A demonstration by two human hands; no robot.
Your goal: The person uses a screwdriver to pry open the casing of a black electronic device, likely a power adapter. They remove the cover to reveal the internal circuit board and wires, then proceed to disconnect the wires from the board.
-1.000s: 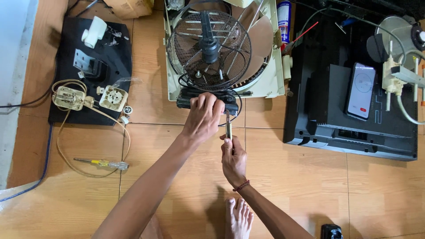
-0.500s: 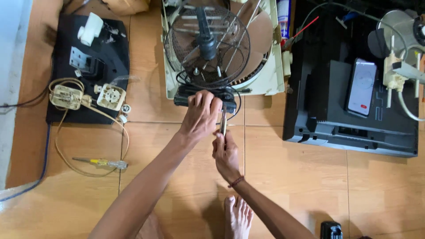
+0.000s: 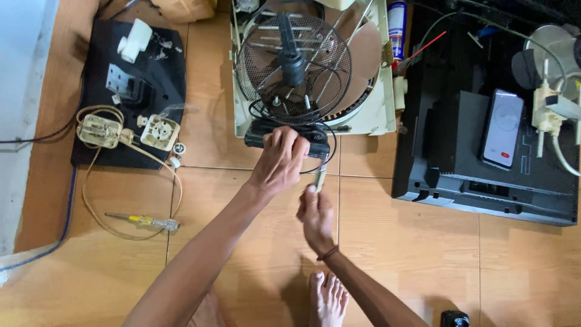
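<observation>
A cream box fan (image 3: 375, 115) lies flat on the tiled floor, its wire grille (image 3: 293, 60) and motor hub facing up. A black part (image 3: 318, 148) sits at the fan's near edge with black wires looping around it. My left hand (image 3: 279, 160) rests on top of this black part, fingers curled over it. Just below, my right hand (image 3: 316, 212) grips a slim tool (image 3: 320, 177) whose tip points up at the black part. A cord bracelet circles my right wrist.
A black mat (image 3: 91, 121) at the left holds sockets and plug parts. A yellow-handled screwdriver (image 3: 142, 221) lies on the tiles among a tan cord. At the right are a black console (image 3: 460, 157), a phone (image 3: 502, 128), and a spray can (image 3: 396, 18). My foot (image 3: 327, 300) is below.
My right hand has moved up with the tool, closer to the black part. My left hand has stayed on the part. The view has shifted slightly.
</observation>
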